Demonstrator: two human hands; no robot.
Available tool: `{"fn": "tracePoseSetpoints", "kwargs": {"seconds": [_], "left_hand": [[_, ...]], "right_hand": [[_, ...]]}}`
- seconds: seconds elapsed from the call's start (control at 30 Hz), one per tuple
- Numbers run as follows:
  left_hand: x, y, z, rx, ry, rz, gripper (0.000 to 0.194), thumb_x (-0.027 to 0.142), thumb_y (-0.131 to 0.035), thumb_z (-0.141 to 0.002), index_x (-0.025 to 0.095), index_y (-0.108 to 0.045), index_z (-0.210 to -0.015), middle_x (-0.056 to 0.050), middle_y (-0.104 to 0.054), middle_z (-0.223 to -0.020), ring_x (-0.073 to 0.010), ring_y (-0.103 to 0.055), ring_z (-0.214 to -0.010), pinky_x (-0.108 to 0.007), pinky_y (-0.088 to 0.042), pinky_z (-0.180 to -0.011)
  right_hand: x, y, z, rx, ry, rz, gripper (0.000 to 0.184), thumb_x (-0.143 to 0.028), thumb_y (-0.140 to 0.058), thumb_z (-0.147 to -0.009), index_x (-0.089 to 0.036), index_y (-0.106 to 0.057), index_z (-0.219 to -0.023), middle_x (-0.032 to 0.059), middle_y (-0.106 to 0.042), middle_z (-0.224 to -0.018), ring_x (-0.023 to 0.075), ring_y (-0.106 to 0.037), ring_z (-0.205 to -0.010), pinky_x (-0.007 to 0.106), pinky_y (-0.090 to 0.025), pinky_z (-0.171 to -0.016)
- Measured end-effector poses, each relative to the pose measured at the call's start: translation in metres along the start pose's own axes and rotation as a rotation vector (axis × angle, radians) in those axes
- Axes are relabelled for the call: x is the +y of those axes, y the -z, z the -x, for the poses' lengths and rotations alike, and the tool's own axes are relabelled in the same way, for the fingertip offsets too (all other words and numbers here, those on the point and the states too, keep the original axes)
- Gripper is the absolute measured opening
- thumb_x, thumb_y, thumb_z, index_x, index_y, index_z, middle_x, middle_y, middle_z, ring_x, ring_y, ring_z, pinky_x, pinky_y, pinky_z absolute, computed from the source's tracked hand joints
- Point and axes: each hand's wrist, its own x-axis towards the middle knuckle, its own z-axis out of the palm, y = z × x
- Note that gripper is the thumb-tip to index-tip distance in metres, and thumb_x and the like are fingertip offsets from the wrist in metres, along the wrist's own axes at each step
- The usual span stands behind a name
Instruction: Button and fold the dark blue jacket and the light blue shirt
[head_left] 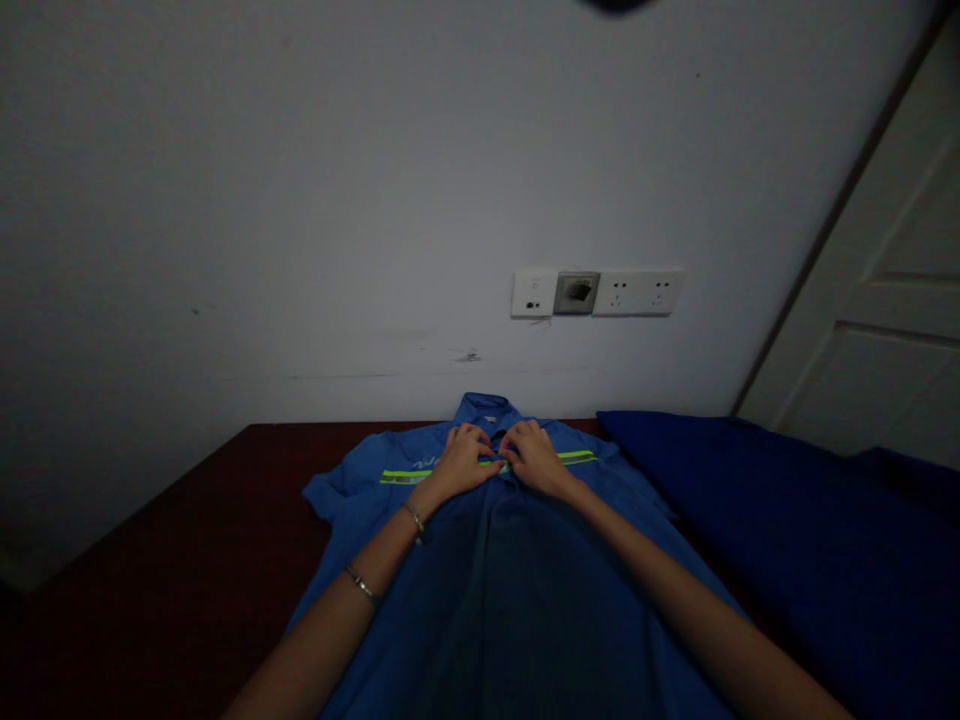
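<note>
A blue work shirt [525, 580] with a yellow-green reflective stripe across the chest lies spread front up on a dark red-brown table [187, 560], its collar toward the wall. My left hand [463, 460] and my right hand [534, 455] meet at the shirt's front opening just below the collar. The fingers of both hands are curled and pinch the fabric there. Two thin bracelets sit on my left forearm. What the fingertips press between them is too small to make out.
A pile of darker blue cloth [787, 540] lies to the right of the shirt. A white wall stands right behind the table, with a row of sockets [596, 293] above the collar. A white door [885, 300] is at the far right.
</note>
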Motion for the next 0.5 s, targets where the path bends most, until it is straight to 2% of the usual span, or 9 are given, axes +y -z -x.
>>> {"fn": "tracePoseSetpoints", "kwargs": {"seconds": [0.1, 0.23, 0.5], "left_hand": [[0.007, -0.001, -0.001, 0.016, 0.078, -0.041, 0.022, 0.041, -0.064, -0.073, 0.019, -0.07, -0.072, -0.005, -0.06, -0.094, -0.0223, -0.046, -0.098, -0.038, -0.033, -0.088], [0.012, -0.004, -0.002, 0.01, 0.138, -0.059, 0.017, 0.034, -0.065, -0.073, 0.018, -0.068, -0.075, -0.005, -0.061, -0.096, -0.0226, -0.046, -0.098, -0.039, -0.032, -0.086], [0.016, -0.003, 0.0, -0.021, 0.081, -0.082, 0.01, 0.023, -0.062, -0.074, 0.02, -0.067, -0.082, -0.004, -0.062, -0.094, -0.0238, -0.042, -0.102, -0.045, -0.025, -0.092]], "right_hand": [[-0.006, 0.006, 0.001, 0.001, 0.075, 0.075, 0.01, -0.02, -0.052, -0.081, -0.017, -0.061, -0.085, 0.0078, -0.055, -0.096, 0.0211, -0.042, -0.094, 0.032, -0.031, -0.079], [-0.008, 0.011, 0.002, 0.013, 0.133, 0.159, 0.01, -0.022, -0.052, -0.083, -0.017, -0.06, -0.087, 0.0087, -0.055, -0.098, 0.0224, -0.04, -0.095, 0.033, -0.03, -0.078], [0.0, 0.01, 0.0, -0.04, 0.081, 0.086, 0.013, -0.025, -0.051, -0.083, -0.017, -0.061, -0.087, 0.0076, -0.055, -0.096, 0.0209, -0.041, -0.095, 0.033, -0.03, -0.08]]}}
